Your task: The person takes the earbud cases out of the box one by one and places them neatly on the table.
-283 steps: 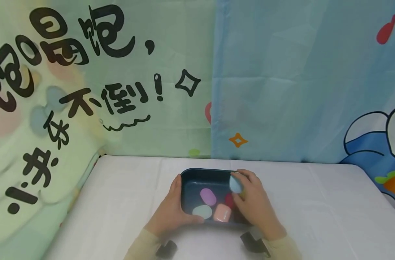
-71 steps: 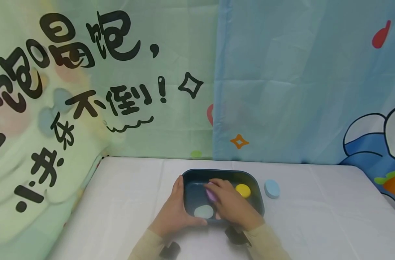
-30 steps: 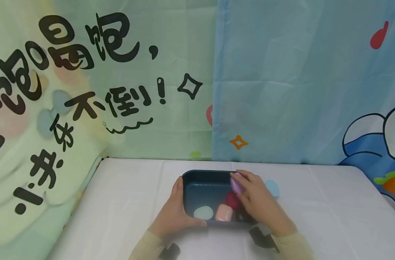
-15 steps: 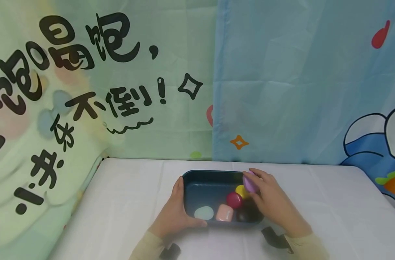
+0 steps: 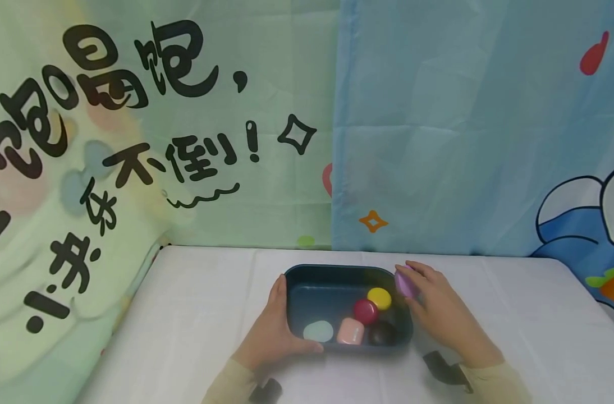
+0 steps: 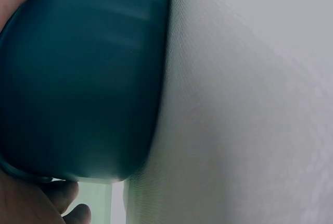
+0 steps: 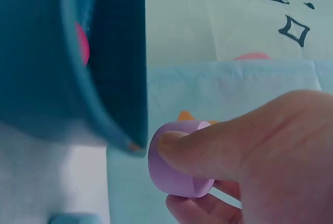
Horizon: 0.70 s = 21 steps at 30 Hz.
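Note:
My left hand grips the left end of a dark blue rectangular box, thumb along its front side. In the left wrist view the fingers wrap round the wall of the box. My right hand pinches a purple oval block just beyond the right rim, off the table. The right wrist view shows the thumb pressed on the purple block, with fingers beneath. Inside the box lie a yellow block, a crimson block, a pink block, a pale green block and a dark block.
A white cloth covers the table. Behind it hang a green printed curtain and a blue one. A blue edge shows low in the right wrist view; the right hand hides that spot in the head view.
Earlier my right hand took a light blue block from the box and left it on the table at right. Since then it has lifted the purple block out rightward. My left hand has kept its grip.

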Available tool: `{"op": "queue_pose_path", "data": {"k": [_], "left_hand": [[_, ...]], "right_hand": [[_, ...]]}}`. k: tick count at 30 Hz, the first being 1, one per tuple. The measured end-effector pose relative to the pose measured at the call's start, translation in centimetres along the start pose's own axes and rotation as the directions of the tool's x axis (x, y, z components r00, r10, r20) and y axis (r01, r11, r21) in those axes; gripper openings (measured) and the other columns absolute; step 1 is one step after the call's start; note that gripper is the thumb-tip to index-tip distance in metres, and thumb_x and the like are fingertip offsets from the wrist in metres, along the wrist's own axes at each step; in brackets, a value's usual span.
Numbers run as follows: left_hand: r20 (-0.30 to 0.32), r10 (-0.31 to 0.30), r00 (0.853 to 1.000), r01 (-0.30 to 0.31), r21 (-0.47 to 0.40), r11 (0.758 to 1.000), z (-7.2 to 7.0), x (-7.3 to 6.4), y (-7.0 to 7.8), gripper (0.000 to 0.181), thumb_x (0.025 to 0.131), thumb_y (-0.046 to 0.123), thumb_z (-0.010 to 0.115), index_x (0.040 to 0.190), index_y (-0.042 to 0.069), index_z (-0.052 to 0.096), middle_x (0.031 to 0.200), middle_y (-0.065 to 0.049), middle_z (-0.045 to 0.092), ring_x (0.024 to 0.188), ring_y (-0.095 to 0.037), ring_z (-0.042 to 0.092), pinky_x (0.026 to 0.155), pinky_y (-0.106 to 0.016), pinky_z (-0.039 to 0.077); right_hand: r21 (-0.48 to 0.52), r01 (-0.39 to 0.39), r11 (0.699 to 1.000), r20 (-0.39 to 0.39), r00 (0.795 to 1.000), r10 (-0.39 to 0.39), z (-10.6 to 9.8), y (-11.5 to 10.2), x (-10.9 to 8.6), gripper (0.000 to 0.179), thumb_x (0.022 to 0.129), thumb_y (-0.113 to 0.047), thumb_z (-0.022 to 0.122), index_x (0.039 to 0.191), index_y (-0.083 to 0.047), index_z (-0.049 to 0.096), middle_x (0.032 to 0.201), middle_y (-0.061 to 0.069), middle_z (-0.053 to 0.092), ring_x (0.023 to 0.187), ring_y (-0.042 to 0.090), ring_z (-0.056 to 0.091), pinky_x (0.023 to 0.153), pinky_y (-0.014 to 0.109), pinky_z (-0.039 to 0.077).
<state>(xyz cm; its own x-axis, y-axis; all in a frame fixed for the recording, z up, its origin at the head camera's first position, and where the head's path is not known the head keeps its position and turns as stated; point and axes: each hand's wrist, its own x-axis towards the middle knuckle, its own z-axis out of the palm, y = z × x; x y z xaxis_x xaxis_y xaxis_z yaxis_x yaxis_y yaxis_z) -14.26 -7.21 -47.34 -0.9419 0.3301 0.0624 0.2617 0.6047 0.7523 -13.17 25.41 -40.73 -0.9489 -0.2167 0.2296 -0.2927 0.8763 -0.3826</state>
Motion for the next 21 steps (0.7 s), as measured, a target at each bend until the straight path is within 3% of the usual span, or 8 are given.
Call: {"op": "queue_pose_path", "data": {"k": [9,21], "left_hand": [[0.001,0.003,1.0,-0.003,0.002,1.0,-0.1,0.0,0.0,0.15,0.057,0.065,0.09,0.16,0.0,0.003,0.167,-0.016,0.008,0.15,-0.031,0.023,0.113,-0.049,0.036],[0.004,0.009,1.0,-0.009,-0.013,1.0,-0.1,0.0,0.1,0.15,0.057,0.063,0.091,0.16,0.0,0.002,0.167,-0.016,0.008,0.15,-0.031,0.021,0.114,-0.048,0.034]], "right_hand": [[0.004,-0.006,1.0,-0.025,1.0,0.006,0.1,2.1,-0.5,0.062,0.082,0.007,0.075,0.14,0.002,0.053,0.141,0.03,0.045,0.126,0.051,0.042,0.099,0.068,0.04],[-0.014,-0.041,0.999,0.011,0.999,0.041,0.0,4.8,-1.0,0.061,0.082,0.01,0.071,0.14,0.006,0.051,0.141,0.035,0.042,0.126,0.055,0.04,0.099,0.07,0.037]]}}
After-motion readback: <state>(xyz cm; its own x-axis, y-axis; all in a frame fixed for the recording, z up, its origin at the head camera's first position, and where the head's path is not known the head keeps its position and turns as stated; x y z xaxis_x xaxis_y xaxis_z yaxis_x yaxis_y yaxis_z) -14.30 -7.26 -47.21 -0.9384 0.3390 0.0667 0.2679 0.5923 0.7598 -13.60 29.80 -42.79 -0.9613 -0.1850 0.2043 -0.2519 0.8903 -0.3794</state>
